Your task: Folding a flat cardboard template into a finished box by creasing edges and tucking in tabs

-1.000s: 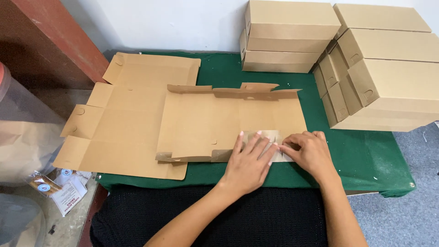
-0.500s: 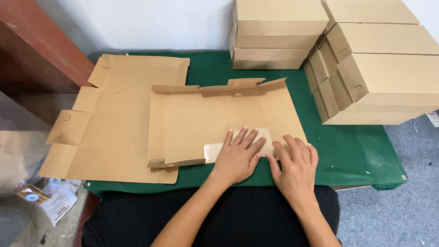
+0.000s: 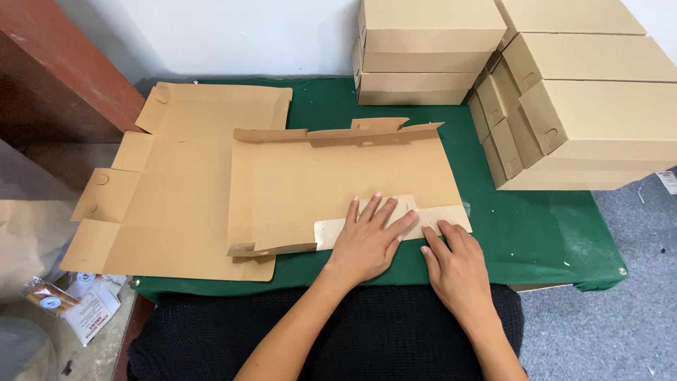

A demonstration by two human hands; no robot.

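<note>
A brown cardboard box blank (image 3: 338,176) lies on the green table cover (image 3: 536,233), its far flap standing up and its near flap (image 3: 331,229) folded inward. My left hand (image 3: 367,240) presses flat on that near flap, fingers spread. Just to its right, my right hand (image 3: 455,264) lies palm down at the flap's right end near the table's front edge. Neither hand grips anything.
A stack of flat unfolded blanks (image 3: 162,190) lies to the left under the worked blank. Assembled cardboard boxes (image 3: 578,113) are piled at the back and right. A red-brown wooden beam (image 3: 63,63) stands at the left. Small packets (image 3: 77,310) lie on the floor at lower left.
My hands have slid along the near flap, the right hand drawing back toward the front edge. The view has shifted, so the blank sits higher in the picture.
</note>
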